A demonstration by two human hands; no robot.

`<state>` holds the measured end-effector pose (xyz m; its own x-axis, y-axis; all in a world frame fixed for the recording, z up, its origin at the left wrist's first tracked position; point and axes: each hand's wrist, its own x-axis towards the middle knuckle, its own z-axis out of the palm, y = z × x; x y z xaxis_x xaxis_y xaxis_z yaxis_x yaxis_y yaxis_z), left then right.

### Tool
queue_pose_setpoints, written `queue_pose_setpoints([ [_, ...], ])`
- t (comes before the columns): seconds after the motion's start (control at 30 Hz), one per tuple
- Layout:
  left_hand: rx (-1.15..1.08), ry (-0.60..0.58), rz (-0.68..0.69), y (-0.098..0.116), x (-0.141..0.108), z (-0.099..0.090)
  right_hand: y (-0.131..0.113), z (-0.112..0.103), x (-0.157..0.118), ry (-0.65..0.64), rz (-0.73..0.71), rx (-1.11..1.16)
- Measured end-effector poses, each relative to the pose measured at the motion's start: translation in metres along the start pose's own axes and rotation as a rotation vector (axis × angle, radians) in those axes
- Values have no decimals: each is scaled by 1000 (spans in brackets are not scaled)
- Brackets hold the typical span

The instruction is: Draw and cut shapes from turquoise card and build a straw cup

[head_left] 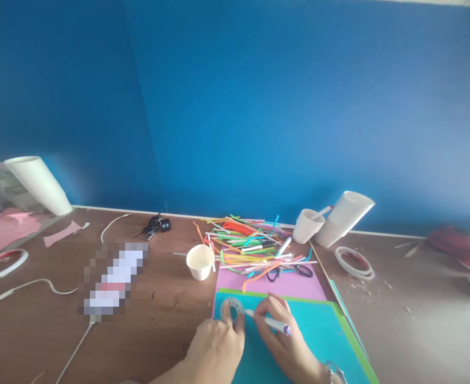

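My left hand (218,341) presses a clear tape roll (232,305) flat against a blue sheet (315,330), its index finger and thumb on the ring. In my right hand (280,333) is a white marker (272,322) with a purple end, pinched between thumb and fingers. The marker's tip meets, or nearly meets, the right rim of the roll. Under the blue sheet lie a green sheet (349,325) and a purple sheet (315,285). Black-handled scissors (303,271) lie partly hidden on the purple one.
A heap of coloured straws (251,242) spreads beyond the sheets. Around it stand a paper cup (200,262), another cup (304,226) holding a pen, and a tall white roll (344,216). White tape (353,263) lies right; keys (160,224), a pixelated object (114,285) and cables lie left.
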<state>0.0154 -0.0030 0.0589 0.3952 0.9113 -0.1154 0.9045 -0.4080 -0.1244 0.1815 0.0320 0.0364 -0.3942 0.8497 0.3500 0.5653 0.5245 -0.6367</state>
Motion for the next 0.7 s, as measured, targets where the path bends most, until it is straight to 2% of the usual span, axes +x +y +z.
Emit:
queue_pose_setpoints([
  [0.3, -8, -90, -11, 1, 1, -10, -7, 4, -19, 12, -147, -114],
  [0.43, -7, -110, -17, -2, 3, -13, -7, 4, -20, 17, -140, -129],
  [0.53, 16, -142, 21, -5, 5, -14, -10, -6, -20, -12, -116, -103],
  [0.63, 30, -107, 45, -7, 6, -14, -15, -18, -18, -35, -105, -77],
  [0.7, 48, -26, 40, -7, 7, -14, -19, -20, -14, -48, -128, -99],
])
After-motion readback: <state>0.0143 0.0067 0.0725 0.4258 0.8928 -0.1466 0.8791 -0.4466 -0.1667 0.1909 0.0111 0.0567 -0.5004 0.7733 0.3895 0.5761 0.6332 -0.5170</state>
